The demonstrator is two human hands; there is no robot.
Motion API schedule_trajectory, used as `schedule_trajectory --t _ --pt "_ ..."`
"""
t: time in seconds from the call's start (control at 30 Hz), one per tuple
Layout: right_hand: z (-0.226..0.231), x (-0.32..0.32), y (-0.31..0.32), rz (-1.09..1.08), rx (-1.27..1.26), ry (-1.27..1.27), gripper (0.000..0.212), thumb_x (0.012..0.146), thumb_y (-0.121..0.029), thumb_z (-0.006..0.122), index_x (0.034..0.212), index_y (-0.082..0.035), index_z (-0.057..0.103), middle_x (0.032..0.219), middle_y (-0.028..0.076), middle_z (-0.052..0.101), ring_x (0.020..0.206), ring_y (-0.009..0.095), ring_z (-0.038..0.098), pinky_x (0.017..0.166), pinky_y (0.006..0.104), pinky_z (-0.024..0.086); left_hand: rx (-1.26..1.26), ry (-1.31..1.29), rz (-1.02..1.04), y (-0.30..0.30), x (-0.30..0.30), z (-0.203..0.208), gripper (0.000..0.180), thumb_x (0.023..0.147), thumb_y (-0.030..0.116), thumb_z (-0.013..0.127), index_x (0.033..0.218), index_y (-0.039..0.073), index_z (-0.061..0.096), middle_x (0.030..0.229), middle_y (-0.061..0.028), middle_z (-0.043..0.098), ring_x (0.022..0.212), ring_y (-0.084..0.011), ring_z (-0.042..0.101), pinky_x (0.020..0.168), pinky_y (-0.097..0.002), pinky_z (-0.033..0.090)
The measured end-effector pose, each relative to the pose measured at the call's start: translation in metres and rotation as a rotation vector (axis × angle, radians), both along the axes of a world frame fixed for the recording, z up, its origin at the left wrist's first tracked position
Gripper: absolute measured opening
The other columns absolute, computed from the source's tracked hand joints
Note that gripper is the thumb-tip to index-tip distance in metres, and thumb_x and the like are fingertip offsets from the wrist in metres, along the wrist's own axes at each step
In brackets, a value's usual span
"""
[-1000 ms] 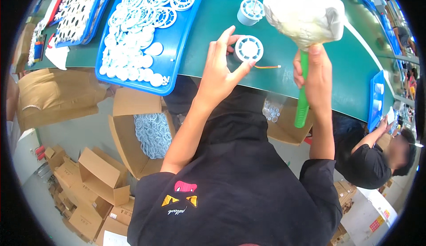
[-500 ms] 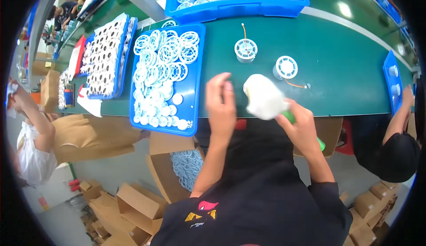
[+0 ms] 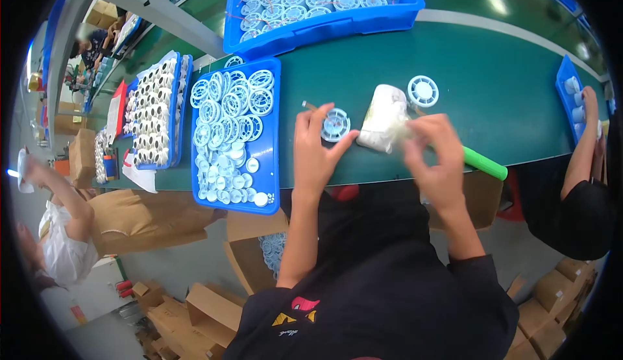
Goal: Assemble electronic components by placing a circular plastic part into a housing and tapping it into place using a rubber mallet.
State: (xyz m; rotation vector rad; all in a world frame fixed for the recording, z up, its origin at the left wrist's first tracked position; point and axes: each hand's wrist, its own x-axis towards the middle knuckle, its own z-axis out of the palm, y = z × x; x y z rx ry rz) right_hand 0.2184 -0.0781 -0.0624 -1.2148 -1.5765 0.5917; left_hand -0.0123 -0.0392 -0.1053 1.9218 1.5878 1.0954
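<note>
My left hand [image 3: 315, 149] is closed round a white round slotted housing [image 3: 335, 125], with an orange wire end showing by the forefinger. To its right on the green bench lies a white, cloth-like wrapped bundle [image 3: 383, 117]. Over the bundle's right side my right hand [image 3: 435, 152] has its fingers drawn together, the tips blurred by motion; a pale bit there is too smeared to name. A bright green rod-like handle [image 3: 483, 163] sticks out beyond the right hand at the bench's front edge. Another round slotted housing [image 3: 423, 91] sits behind the bundle.
A blue tray [image 3: 269, 159] of white rings and small discs lies left, beside stacked trays of white parts [image 3: 154, 113]. At the back stands a blue crate [image 3: 324, 32] full of wired housings. People work at both sides; another person's hand reaches into a blue tray [image 3: 566, 78] at right.
My right hand has let go of the white bundle with the green handle, now lying on the bench. My left hand has taken hold of the nearer housing. The view has shifted slightly.
</note>
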Motion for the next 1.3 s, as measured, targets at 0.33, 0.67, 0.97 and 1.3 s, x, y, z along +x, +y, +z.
schedule_trajectory --t 0.33,0.67,0.97,1.3 --pt "-0.015 -0.107 0.056 0.315 0.041 -0.351 0.019 0.088 -0.019 0.078 0.099 -0.005 0.072 0.099 0.012 0.062 0.087 0.033 0.071 0.070 0.0451 0.059 0.189 -0.078 0.256 -0.023 0.008 -0.038 0.054 0.089 0.015 0.084 0.128 -0.004 0.052 0.125 -0.0234 0.056 0.127 -0.0435 0.053 0.105 -0.0503 0.046" --pt "-0.018 -0.093 0.083 0.156 -0.205 -0.131 0.015 0.090 -0.010 0.069 0.089 0.004 0.067 0.098 0.019 0.065 0.081 0.036 0.068 0.075 0.0458 0.055 0.071 -0.133 0.200 -0.028 0.008 -0.029 0.073 0.084 0.019 0.089 0.145 0.004 0.053 0.132 -0.0177 0.067 0.113 -0.0404 0.066 0.097 -0.0474 0.051" --pt "-0.021 -0.116 0.108 0.048 -0.044 -0.774 0.018 0.087 -0.007 0.071 0.105 -0.002 0.068 0.105 0.016 0.065 0.099 0.038 0.066 0.085 0.0486 0.057 0.083 -0.149 0.015 -0.029 0.002 -0.034 0.085 0.083 0.013 0.088 0.155 0.002 0.043 0.143 -0.0226 0.060 0.130 -0.0399 0.060 0.110 -0.0455 0.048" --pt "-0.013 -0.224 0.053 0.781 0.244 -0.808 0.023 0.083 -0.007 0.071 0.105 -0.007 0.072 0.111 0.012 0.063 0.096 0.029 0.069 0.082 0.0408 0.058 0.186 -0.090 0.159 -0.026 0.009 -0.058 0.087 0.087 0.031 0.086 0.156 0.002 0.042 0.136 -0.0203 0.058 0.121 -0.0370 0.058 0.104 -0.0513 0.045"
